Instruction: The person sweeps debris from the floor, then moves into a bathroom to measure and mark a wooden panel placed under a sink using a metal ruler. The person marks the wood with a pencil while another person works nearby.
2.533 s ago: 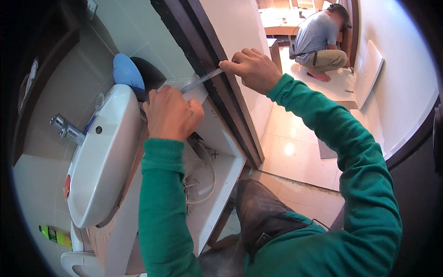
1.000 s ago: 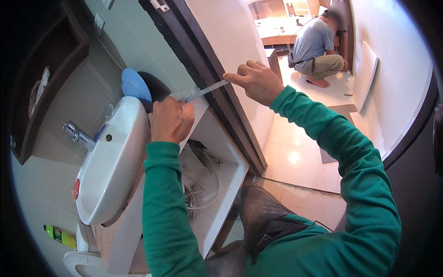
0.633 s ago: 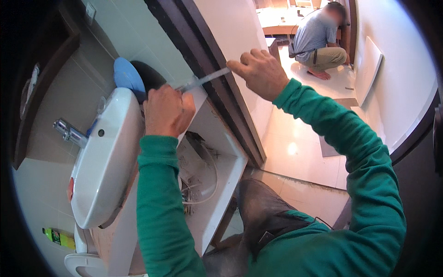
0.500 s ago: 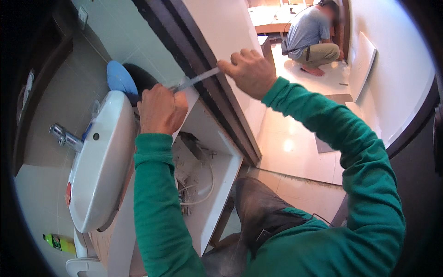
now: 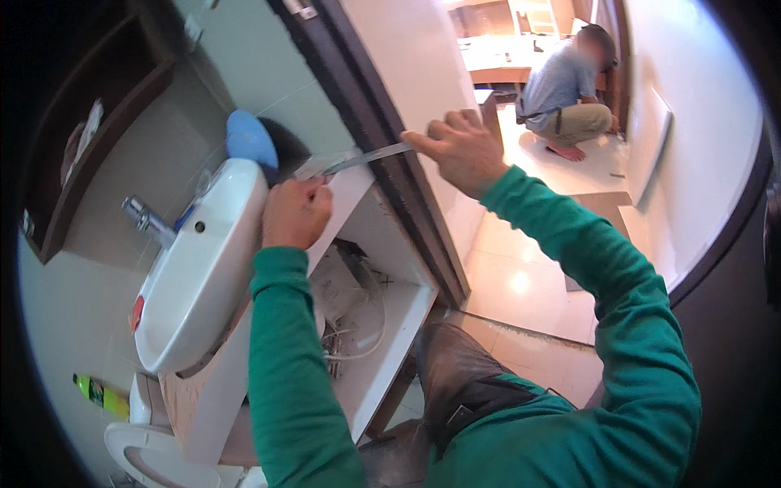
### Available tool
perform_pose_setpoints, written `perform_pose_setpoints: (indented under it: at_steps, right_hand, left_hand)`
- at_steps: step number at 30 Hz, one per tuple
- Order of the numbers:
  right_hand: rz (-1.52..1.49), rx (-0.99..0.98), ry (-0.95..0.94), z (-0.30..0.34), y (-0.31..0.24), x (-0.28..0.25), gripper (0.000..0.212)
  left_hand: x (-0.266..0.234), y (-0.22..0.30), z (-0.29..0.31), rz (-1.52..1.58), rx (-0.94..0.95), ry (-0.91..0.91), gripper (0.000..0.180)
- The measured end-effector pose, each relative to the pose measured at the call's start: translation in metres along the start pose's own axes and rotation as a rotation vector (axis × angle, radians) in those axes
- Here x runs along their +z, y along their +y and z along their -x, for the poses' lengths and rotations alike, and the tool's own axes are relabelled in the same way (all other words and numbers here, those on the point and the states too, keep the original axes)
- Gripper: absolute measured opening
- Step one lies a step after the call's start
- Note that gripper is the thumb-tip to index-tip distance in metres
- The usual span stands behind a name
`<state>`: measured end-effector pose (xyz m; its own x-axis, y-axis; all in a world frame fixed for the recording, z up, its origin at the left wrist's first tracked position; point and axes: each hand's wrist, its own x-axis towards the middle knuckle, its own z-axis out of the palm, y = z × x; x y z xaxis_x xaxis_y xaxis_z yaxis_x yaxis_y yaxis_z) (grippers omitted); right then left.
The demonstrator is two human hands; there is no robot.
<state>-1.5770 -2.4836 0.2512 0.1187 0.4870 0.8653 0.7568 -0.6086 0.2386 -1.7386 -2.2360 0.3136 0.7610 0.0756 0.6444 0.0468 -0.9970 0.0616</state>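
A thin metal tape blade [image 5: 366, 157] is stretched over the top of a white vanity cabinet [image 5: 404, 302]. My left hand [image 5: 295, 213] is closed on its near end, beside the rim of the white basin [image 5: 199, 272]. My right hand [image 5: 457, 149] pinches the far end against the dark door frame [image 5: 382, 154]. Both arms wear green sleeves. Whatever case sits in the left fist is hidden by the fingers.
A chrome faucet [image 5: 145, 218] and a blue rounded object [image 5: 248, 138] sit by the basin. White hoses [image 5: 358, 329] lie inside the open cabinet. A green bottle [image 5: 98, 392] and toilet [image 5: 138, 439] are lower left. Another person [image 5: 565, 98] crouches on the tiled floor beyond.
Both hands keep hold of the tape, stretched between basin and door frame. The view has shifted a little; the right hand sits slightly lower against the frame.
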Motion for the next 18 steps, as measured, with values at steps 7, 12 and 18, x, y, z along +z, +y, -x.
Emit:
perform_pose_setpoints:
  at_steps: [7,12,18]
  right_hand:
    - [-0.077,0.061,0.219,0.044,0.039,-0.034,0.039]
    - [-0.354,0.418,0.24,0.096,0.06,-0.053,0.031]
    - [-0.405,0.632,0.138,0.147,0.07,-0.056,0.027]
  left_hand:
    - [-0.002,0.022,-0.007,-0.188,-0.093,-0.001,0.022]
    - [0.013,0.015,-0.023,-0.204,0.119,0.278,0.014]
    - [0.013,0.014,-0.048,-0.479,-0.028,-0.136,0.013]
